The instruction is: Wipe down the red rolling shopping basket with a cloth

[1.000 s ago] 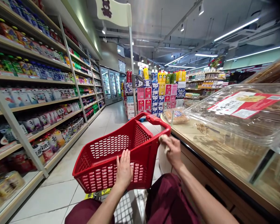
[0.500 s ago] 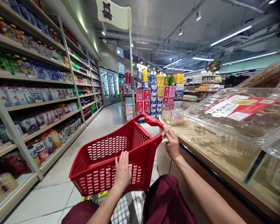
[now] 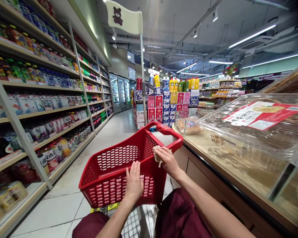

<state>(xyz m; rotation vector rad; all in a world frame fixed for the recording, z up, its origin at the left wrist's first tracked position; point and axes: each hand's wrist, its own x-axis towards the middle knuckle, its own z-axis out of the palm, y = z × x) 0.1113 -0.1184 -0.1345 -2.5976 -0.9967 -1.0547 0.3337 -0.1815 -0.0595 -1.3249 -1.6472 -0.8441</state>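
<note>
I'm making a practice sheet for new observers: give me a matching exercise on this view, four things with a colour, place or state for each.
1. Left hand
2. Right hand
3. Shopping cart
4. Bear flag

A. Holding a bunched cloth
B. Cream, fixed to a pole
C. Laid on the cart's near side
D. Red, with perforated sides

Pairs: 1-C, 2-A, 3-D, 4-B.

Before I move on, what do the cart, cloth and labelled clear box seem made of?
Cart: likely moulded plastic, smooth with a slight sheen, by its even red colour and regular holes. Cloth, in the right hand: soft, pale, matte fabric, by its crumpled folds; fibre unclear. Box: probably thin plastic, glossy, by its ridges and glare.
</note>
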